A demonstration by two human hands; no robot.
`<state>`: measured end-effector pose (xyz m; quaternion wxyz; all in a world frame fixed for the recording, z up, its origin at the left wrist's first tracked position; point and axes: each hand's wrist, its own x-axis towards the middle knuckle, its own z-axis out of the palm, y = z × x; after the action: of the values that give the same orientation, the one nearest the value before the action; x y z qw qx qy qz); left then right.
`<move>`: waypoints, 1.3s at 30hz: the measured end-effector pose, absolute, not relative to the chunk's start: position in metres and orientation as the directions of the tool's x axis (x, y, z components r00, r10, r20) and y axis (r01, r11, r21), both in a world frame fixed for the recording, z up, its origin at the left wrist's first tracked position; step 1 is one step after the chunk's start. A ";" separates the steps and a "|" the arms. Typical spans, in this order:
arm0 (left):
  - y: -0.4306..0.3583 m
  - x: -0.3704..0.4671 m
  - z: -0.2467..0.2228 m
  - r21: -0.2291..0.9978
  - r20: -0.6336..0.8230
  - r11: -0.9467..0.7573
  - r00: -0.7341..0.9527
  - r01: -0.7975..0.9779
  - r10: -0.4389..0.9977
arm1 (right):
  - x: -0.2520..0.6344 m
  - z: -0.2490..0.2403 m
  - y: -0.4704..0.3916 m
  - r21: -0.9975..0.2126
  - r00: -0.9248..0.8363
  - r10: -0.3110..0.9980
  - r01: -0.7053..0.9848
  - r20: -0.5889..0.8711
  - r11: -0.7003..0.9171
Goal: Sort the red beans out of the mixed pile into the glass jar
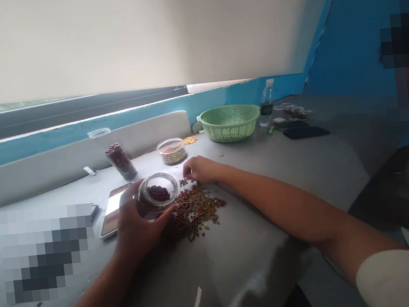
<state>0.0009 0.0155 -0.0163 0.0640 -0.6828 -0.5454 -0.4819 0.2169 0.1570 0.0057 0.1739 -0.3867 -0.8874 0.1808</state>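
Left hand [137,222] wraps a clear jar [152,206], dark red beans [158,193] inside. Right hand [199,168], fingers bent inward, at far edge of a loose bean pile [197,206]; I cannot tell whether it pinches any. Pile on worktop [173,282], just right of left hand. Green basket [229,126] beyond right hand.

Daylight is admitted by the left window [77,108]; the grey tabletop [278,165] is dimmed toward the right and streaked by glare nearby; two patches are pixelated.
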 end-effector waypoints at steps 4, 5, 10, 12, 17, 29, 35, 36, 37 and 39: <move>0.015 0.001 -0.016 0.447 0.720 -0.392 -0.063 0.804 0.691 | 0.214 0.001 0.157 -0.449 -0.674 0.729 0.618 0.120 0.645; 0.015 0.000 -0.016 0.450 0.717 -0.391 -0.064 0.803 0.694 | 0.213 -0.001 0.157 -0.446 -0.675 0.729 0.621 0.114 0.644; 0.018 -0.002 -0.019 0.460 0.706 -0.384 -0.068 0.800 0.705 | 0.213 0.002 0.155 -0.438 -0.662 0.738 0.631 0.128 0.641; 0.019 -0.003 -0.020 0.467 0.700 -0.379 -0.071 0.799 0.711 | 0.216 0.011 0.152 -0.444 -0.639 0.748 0.625 0.182 0.642; 0.020 -0.001 -0.019 0.469 0.686 -0.342 -0.091 0.814 0.722 | 0.221 0.045 0.124 -0.532 -0.565 0.658 0.400 0.498 0.746; 0.018 0.001 -0.019 0.480 0.663 -0.313 -0.105 0.819 0.741 | 0.219 0.047 0.114 -0.603 -0.497 0.676 0.329 0.544 0.727; 0.018 0.000 -0.017 0.475 0.664 -0.319 -0.097 0.820 0.742 | 0.232 0.020 0.149 -0.469 -0.444 0.887 0.761 0.128 0.448; 0.018 0.000 -0.017 0.473 0.667 -0.321 -0.095 0.821 0.739 | 0.232 0.014 0.153 -0.457 -0.439 0.892 0.775 0.110 0.437; 0.018 0.000 -0.017 0.471 0.669 -0.323 -0.094 0.821 0.737 | 0.232 0.010 0.156 -0.443 -0.435 0.896 0.787 0.093 0.428; 0.018 0.000 -0.017 0.468 0.673 -0.326 -0.092 0.821 0.734 | 0.231 0.004 0.159 -0.422 -0.431 0.900 0.805 0.066 0.416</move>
<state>0.0002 0.0177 -0.0169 0.0474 -0.6722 -0.5784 -0.4597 0.2307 0.1595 0.0042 0.1425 -0.5139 -0.8294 0.1662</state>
